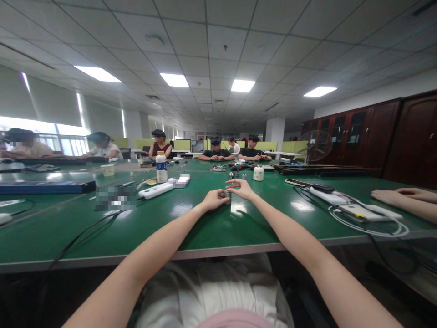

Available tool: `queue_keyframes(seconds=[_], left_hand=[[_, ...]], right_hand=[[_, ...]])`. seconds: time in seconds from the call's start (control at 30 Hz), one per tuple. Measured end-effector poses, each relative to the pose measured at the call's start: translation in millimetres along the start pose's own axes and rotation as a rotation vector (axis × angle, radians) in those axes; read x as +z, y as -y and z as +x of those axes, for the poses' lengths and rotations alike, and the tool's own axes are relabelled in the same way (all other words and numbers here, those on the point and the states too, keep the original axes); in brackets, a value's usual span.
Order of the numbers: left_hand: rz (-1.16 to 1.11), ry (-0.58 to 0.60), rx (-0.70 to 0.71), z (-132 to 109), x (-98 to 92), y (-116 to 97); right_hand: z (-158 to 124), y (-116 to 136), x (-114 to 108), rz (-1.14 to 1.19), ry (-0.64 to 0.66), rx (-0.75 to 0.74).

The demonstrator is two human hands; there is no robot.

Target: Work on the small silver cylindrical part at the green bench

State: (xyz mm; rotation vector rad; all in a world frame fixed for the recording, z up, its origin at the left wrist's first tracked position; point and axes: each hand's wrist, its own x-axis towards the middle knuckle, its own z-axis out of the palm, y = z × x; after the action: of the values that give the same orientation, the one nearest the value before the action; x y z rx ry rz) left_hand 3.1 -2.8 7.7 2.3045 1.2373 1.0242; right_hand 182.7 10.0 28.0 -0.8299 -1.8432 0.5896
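Note:
A small silvery metal cylinder (227, 197) stands upright on the green table in front of me. My left hand (215, 200) grips it from the left side, fingers wrapped around it. Over its top, my right hand (241, 188) reaches in from the right with fingers bent in a pinch. Whether something small sits between those fingertips is too small to make out. Just beyond my hands are a dark, shiny metal part (232, 175) and another small metal cylinder (244, 176).
A cream jar (258, 173) stands right of centre, a bottle (161, 167) left. A white power strip (156, 191) lies to the left. Cables, a white device (370, 212) and a co-worker's hands (392, 196) are at the right. Several people sit around the table (164, 232).

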Motion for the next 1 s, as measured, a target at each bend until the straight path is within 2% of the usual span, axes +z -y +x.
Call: queue_keyframes(seconds=[0.33, 0.57, 0.83, 1.0], left_hand=[[-0.023, 0.011, 0.007, 0, 0.0, 0], [-0.020, 0.010, 0.010, 0, 0.5, 1], [-0.009, -0.002, 0.000, 0, 0.7, 0], [-0.006, -0.005, -0.003, -1, 0.3, 0]], right_hand=[[2, -3, 1, -0.015, -0.028, -0.034], [1, -5, 7, -0.033, -0.037, 0.013], [5, -11, -2, -0.082, -0.154, 0.111], [0, -10, 3, -0.058, -0.119, 0.096]])
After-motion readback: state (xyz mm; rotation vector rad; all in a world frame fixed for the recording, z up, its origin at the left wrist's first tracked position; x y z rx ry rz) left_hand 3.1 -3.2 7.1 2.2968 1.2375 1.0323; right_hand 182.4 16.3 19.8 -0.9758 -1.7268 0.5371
